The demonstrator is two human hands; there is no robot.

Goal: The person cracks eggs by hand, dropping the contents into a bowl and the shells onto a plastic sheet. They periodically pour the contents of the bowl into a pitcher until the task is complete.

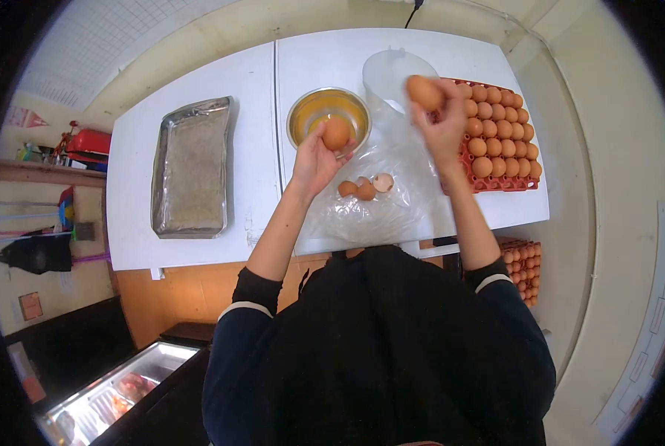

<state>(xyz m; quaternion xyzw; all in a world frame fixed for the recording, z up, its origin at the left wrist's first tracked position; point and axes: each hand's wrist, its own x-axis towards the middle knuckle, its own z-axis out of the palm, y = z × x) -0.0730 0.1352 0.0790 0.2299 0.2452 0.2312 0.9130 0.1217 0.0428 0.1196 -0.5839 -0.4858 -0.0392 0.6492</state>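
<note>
My left hand [319, 162] has its fingers round a brown egg [337, 134], held over the near rim of a metal bowl [294, 111]. Yellow liquid [317, 111] lies in that bowl. Another brown egg [424, 93] is in my right hand [447, 128], raised beside the red egg tray [496, 186] and slightly blurred. Rows of brown eggs [504, 128] fill much of the tray. Several eggshell pieces [366, 190] rest on a clear plastic bag [377, 223] in front of the bowl. Behind my right hand stands a translucent white container [388, 70], partly covered by it.
A shallow metal baking tray [192, 171] lies on the left of the white table [254, 149]. More eggs [524, 267] are stacked below the table's right edge. The wall [332, 33] runs along the table's back. A lit display case [124, 394] stands at lower left.
</note>
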